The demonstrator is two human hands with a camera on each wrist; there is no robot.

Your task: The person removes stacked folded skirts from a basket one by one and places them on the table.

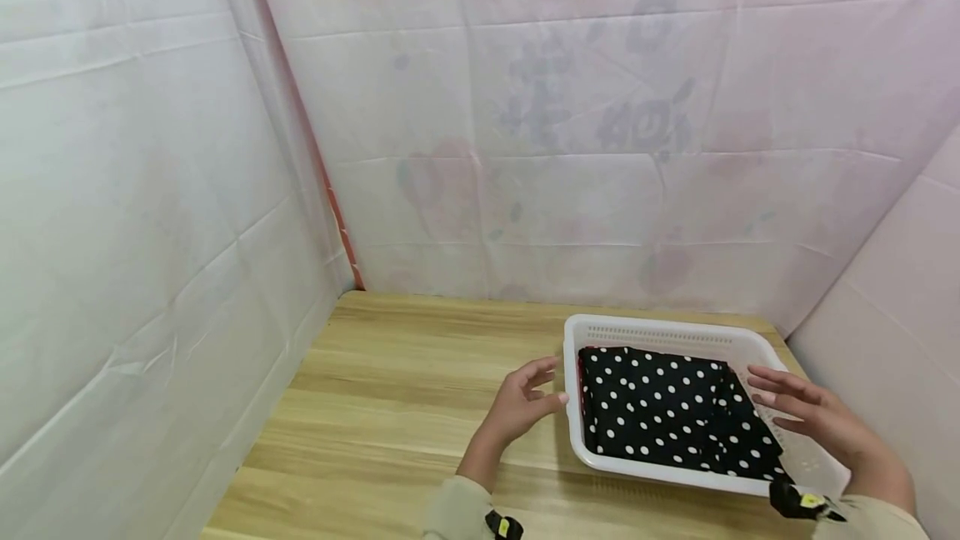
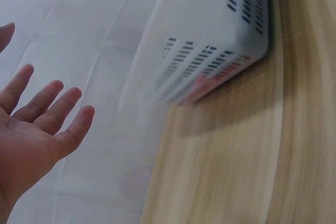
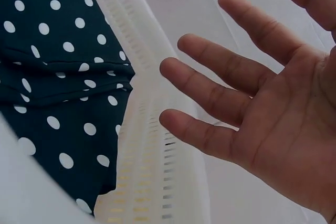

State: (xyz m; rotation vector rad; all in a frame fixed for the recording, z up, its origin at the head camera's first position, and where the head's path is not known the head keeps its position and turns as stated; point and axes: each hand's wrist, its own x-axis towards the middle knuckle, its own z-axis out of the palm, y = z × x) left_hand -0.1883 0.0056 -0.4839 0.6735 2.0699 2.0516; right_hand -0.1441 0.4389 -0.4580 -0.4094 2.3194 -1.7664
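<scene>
A white slotted plastic basket (image 1: pixel 675 477) stands on the wooden table, toward its right side. Inside it lies a folded black cloth with white dots (image 1: pixel 652 407), flat across most of the bottom; a strip of red shows at its left edge. My left hand (image 1: pixel 521 398) is beside the basket's left wall, fingers spread and holding nothing. In the left wrist view, a gap shows between these fingers and the basket (image 2: pixel 199 40). Over the basket's right side is my right hand (image 1: pixel 825 419), its fingers apart and relaxed. The right wrist view shows its palm bare, near the dotted cloth (image 3: pixel 63 72).
The wood-grain table (image 1: pixel 390 407) stretches to the left of the basket. White sheeting (image 1: pixel 525 148) hangs behind the table, and more of it rises on the left and right sides. A red strip (image 1: pixel 330 190) runs down the back left corner.
</scene>
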